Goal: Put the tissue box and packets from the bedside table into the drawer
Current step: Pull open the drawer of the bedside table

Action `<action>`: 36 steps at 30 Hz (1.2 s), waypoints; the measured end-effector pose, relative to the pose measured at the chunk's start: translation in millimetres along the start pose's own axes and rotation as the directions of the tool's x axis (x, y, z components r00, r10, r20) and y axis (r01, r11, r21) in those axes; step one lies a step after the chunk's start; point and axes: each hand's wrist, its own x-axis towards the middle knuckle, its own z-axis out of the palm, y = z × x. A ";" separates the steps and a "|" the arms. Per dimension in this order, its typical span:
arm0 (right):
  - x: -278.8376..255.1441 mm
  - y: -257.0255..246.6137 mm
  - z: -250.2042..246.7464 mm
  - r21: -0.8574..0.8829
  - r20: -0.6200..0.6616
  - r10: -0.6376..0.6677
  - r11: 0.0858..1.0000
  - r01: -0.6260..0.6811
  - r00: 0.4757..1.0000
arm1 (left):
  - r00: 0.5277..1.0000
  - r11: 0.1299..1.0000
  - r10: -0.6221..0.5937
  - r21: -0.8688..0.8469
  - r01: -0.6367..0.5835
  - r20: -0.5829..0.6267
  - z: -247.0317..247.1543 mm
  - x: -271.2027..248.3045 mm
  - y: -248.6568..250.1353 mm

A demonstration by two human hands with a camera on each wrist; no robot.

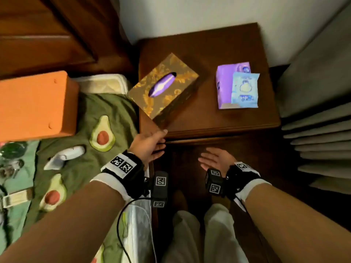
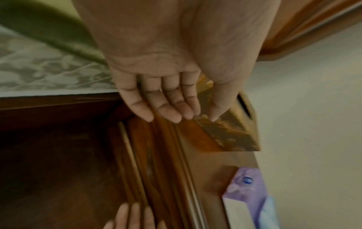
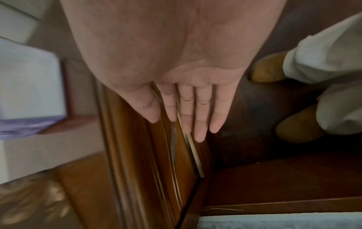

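Observation:
A brown and gold tissue box lies slantwise on the left part of the wooden bedside table, one corner over the front left edge. A purple packet lies at the table's right with a light blue packet on top of it. My left hand is open just below the box's near corner, fingers straight. My right hand hangs open in front of the closed drawer front, palm up, holding nothing.
A bed with a green avocado-print cover lies left of the table, with an orange block and a white bottle-like object on it. Grey curtains hang at the right. My legs stand before the table.

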 end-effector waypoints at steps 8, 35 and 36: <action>106.3 -5.4 17.6 0.178 -0.042 -0.143 0.973 0.148 0.989 | 0.999 0.949 -0.031 -0.312 0.038 0.026 -3.2 70.4 -50.8; 64.8 90.1 -42.1 0.357 -0.007 0.125 0.927 -0.114 0.992 | 0.994 0.969 -0.009 -0.246 -0.018 -0.108 2.2 82.4 -62.1; 65.8 89.0 -40.5 0.339 -0.027 0.134 0.933 -0.117 0.991 | 0.994 0.970 -0.011 -0.243 -0.016 -0.109 2.2 82.3 -61.5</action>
